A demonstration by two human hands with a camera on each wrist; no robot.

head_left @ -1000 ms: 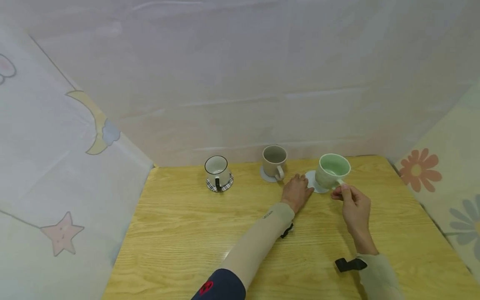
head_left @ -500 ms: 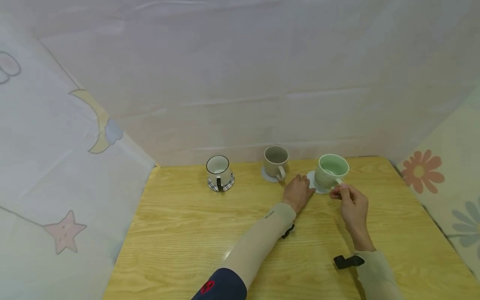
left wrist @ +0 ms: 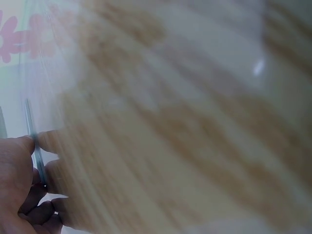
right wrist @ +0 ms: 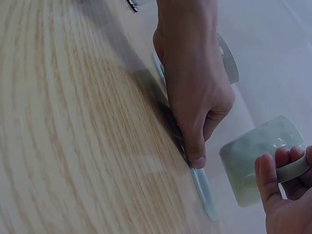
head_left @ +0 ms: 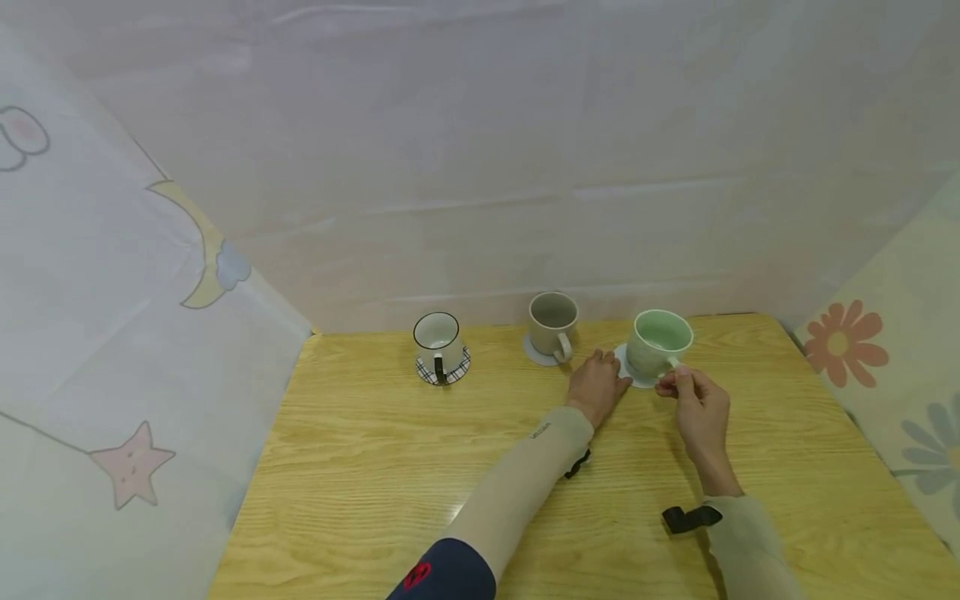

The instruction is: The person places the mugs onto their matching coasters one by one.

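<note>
My right hand [head_left: 702,410] pinches the handle of a pale green mug [head_left: 647,353], thumb on top. In the right wrist view the mug [right wrist: 256,146] hangs upright just above a light round coaster [right wrist: 204,195], with a narrow gap between its base and the coaster. My left hand [head_left: 595,388] rests on the table left of that coaster. Its thumb touches the coaster's near-left edge, and the other fingers point towards the back. In the left wrist view only part of the left hand [left wrist: 17,180] shows, at the coaster's thin edge.
A grey-beige mug [head_left: 545,334] stands on a pale coaster [head_left: 536,357] just behind the left hand. Farther left, a white mug [head_left: 448,353] with a black rim and handle sits on a checked coaster [head_left: 428,377]. A pale wall sheet [head_left: 480,208] borders the wooden table [head_left: 360,467].
The right hand has moved slightly left with the green mug, bringing it more over its coaster. The left hand keeps its place beside the coaster.
</note>
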